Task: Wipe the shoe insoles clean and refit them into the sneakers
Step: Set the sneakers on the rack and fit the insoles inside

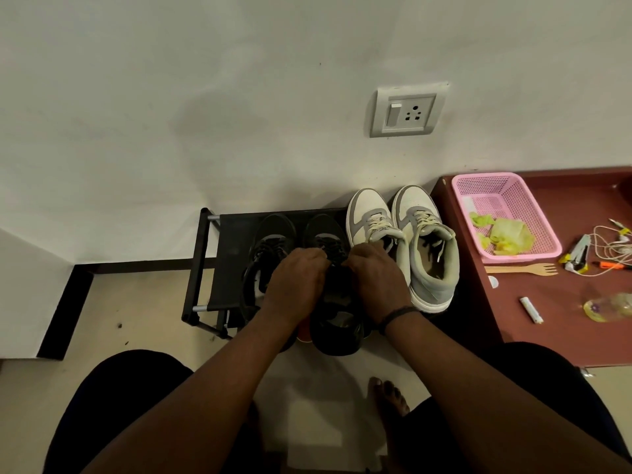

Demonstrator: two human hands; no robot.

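Observation:
A pair of black sneakers stands on a low black shoe rack (205, 261). Both hands are on the right black sneaker (337, 316). My left hand (297, 278) grips its collar from the left, fingers curled near the laces. Opposite it, my right hand (374, 278) holds the right side of the opening. The left black sneaker (270, 244) sits beside it, partly hidden by my left hand. A white and grey pair (427, 248) stands at the rack's right end. No insole is plainly visible.
A maroon table (564, 302) on the right carries a pink basket (506, 213) with yellow-green scraps, a wooden fork (523, 269), cables, pens and a small white tube. A wall socket (408, 111) is above. My bare foot (390, 395) is on the floor.

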